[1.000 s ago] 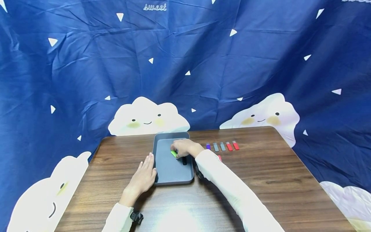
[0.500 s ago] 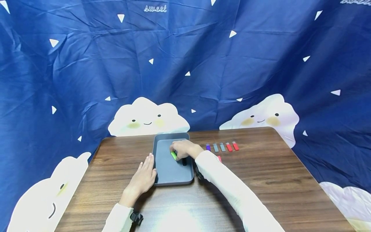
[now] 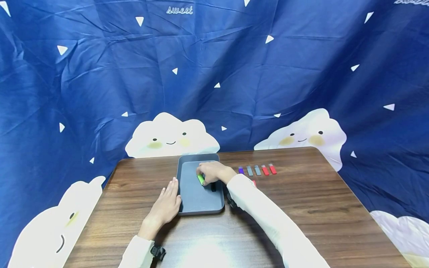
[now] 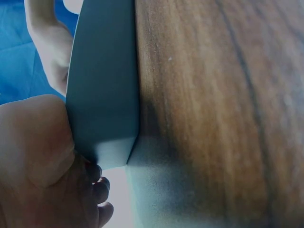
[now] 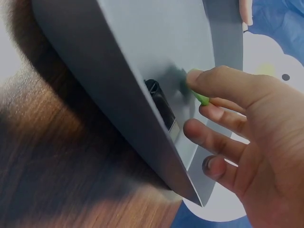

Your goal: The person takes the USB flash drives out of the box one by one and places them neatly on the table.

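Note:
A grey rectangular tray (image 3: 197, 204) lies on the wooden table. Over its inside my right hand (image 3: 212, 172) pinches a green USB flash drive (image 3: 200, 179) between thumb and fingers; the right wrist view shows the thumb on the green drive (image 5: 203, 99) while the other fingers curl loosely. A black USB flash drive (image 5: 163, 105) lies in the tray beside the right wall, partly under the hand in the head view. My left hand (image 3: 165, 204) rests with straight fingers along the tray's left side, touching it.
Right of the tray stand a purple USB drive (image 3: 241, 170), two grey ones (image 3: 253, 170) and two red ones (image 3: 269, 169) in a row. Another red drive (image 3: 254, 183) is mostly hidden by the right sleeve (image 3: 268, 212). A blue curtain (image 3: 214, 74) hangs behind the table.
The right hand has shifted very slightly with the green USB flash drive, which turns a little more upright in the head view. The left hand stays in place.

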The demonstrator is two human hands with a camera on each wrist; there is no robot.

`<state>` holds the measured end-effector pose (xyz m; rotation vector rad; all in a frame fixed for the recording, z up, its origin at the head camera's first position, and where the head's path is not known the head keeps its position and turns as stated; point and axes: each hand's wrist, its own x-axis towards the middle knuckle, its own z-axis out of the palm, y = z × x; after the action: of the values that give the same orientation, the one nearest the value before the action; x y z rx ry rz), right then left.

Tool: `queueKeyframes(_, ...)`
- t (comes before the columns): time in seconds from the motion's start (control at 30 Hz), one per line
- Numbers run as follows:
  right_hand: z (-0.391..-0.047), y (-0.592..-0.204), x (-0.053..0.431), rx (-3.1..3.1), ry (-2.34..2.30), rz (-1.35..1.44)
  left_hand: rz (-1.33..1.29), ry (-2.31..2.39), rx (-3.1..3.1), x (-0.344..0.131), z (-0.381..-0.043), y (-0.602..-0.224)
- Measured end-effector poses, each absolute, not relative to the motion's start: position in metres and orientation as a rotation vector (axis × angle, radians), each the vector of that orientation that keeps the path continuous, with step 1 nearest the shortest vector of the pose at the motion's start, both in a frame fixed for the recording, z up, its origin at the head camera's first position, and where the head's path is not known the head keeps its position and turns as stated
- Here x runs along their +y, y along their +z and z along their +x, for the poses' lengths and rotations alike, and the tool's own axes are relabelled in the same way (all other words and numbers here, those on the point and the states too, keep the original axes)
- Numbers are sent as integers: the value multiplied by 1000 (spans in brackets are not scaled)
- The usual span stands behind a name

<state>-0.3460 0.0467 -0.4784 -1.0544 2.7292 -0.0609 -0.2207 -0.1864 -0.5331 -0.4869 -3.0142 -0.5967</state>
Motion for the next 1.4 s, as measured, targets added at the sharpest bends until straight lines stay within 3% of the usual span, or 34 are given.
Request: queueKeyframes(1.4, -309, -454, 77, 2818, -90, -1222, -494, -592, -2979, -186, -220, -536)
